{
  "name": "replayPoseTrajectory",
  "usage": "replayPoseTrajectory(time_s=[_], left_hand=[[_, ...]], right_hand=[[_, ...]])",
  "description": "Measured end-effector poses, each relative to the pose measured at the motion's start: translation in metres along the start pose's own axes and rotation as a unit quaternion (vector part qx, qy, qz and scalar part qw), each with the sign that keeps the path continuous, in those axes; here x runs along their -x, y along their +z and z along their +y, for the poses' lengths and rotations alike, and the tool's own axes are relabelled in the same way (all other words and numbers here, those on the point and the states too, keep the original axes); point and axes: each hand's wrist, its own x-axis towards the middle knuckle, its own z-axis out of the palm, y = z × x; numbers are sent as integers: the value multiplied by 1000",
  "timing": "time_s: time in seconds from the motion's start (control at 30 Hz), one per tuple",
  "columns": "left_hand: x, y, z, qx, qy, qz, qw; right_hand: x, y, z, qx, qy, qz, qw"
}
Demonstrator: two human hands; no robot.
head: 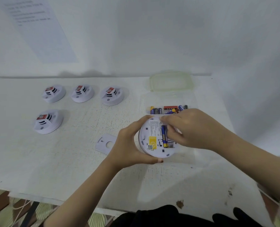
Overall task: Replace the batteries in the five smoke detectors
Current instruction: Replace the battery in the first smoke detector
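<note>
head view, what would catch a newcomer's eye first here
The upturned smoke detector at centre, gripped by the left hand, with the right hand curled on a blue battery in its open back. Four more detectors sit at the left of the table, and a clear tub of batteries lies behind the hands.

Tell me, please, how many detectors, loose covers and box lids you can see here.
Detectors: 5 (four on the table, one held)
Cover: 1
Lid: 1
Total: 7
</note>
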Motion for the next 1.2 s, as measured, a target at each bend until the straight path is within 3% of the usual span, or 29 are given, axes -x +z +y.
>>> replayPoseTrajectory(time_s=[0.13,0.23,0.4,0.53,0.6,0.7,0.8,0.83,0.87,0.97,1.03,1.2], left_hand=[[-2,-8,1,35,-14,-12,999],[-7,-16,8,53,-27,-57,997],[-18,-28,11,38,-44,-122,991],[-17,-30,9,46,-71,-54,995],[-13,-25,8,41,-68,29,996],[-4,-10,10,27,-32,136,990],[1,11,12,21,-3,127,992],[1,17,11,21,2,119,993],[-1,20,11,29,4,114,993],[-10,18,12,70,-2,103,992],[-14,11,13,71,1,99,993],[-10,0,20,26,55,46,997]], right_hand=[[8,-1,2,-148,83,-29,985],[4,-1,4,-283,156,-30,946],[-6,-2,1,-403,230,-15,886],[-6,-8,4,-487,308,28,817],[-4,-6,4,-532,370,59,760],[-2,-2,-7,-634,440,107,627],[0,3,-26,-716,451,138,514],[1,5,-31,-723,448,133,508],[2,6,-36,-716,447,117,524],[4,5,-42,-652,437,44,618],[5,3,-40,-621,424,19,659],[3,1,-31,-574,421,64,699]])
